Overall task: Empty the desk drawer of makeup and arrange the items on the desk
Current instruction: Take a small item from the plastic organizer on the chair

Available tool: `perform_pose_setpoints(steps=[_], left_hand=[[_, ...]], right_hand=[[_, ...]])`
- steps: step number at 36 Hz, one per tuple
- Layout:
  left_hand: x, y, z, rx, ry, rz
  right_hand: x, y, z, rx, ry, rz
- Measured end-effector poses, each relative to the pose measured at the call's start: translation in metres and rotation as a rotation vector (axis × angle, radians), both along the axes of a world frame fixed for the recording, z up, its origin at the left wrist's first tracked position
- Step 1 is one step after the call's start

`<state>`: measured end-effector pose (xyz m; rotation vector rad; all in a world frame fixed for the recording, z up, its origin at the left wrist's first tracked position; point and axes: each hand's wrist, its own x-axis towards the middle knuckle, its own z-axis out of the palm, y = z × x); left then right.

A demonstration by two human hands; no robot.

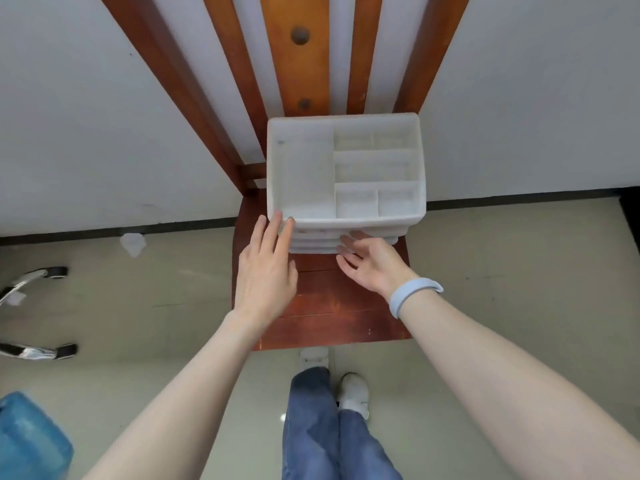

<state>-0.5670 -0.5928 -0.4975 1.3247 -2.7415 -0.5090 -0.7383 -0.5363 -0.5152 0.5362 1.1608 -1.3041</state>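
From my remote feed, a reddish-brown wooden chair seat (332, 306) against a white wall carries a stack of white translucent organizer trays (346, 188), set at the back of the seat just before the slatted backrest (298, 64). The top tray is split into one long compartment on the left and several smaller ones on the right. The chair stands on a pale tiled floor (502, 271), where I also see a blue container (31, 441) at lower left.
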Motion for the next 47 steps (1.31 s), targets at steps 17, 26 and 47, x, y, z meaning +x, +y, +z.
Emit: perform_pose_setpoints(steps=[17, 26, 47], left_hand=[[0.005, 0.011, -0.014, -0.164, 0.153, -0.117], [0.012, 0.033, -0.03, -0.21, 0.163, -0.163], [0.03, 0.05, -0.039, -0.11, 0.1, -0.183]], right_hand=[[0.028, 0.036, -0.003, 0.054, -0.007, 0.07], [0.026, 0.078, 0.009, 0.105, 0.152, 0.328], [0.007, 0.041, -0.001, 0.399, 1.628, 1.232]])
